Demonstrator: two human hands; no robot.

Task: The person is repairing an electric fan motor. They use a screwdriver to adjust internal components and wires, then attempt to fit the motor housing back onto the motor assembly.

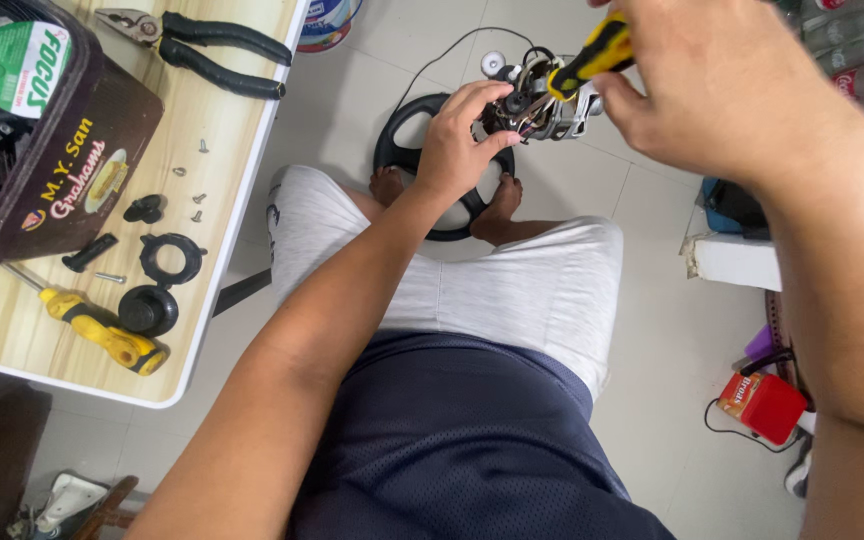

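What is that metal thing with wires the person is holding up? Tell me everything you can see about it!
The small motor looks like bare silvery metal with dark wire coils and thin wires at its near end. A thin black cord runs from it to the floor. It is held in the air above the knees. The left hand touches its left end with the fingertips; the right hand pushes a yellow-and-black handled tool into its top. The tool's tip is hidden.

At top centre my left hand (462,140) steadies a small motor (542,105) of bare, dull metal, and my right hand (732,90) grips a tool handle (592,55) of glossy yellow and black plastic. At left, the surface (227,150) looks like pale matt wood grain; its pliers (202,45) have rubbery black grips. My shorts (472,440) are mesh cloth; the floor (652,330) is smooth tile.
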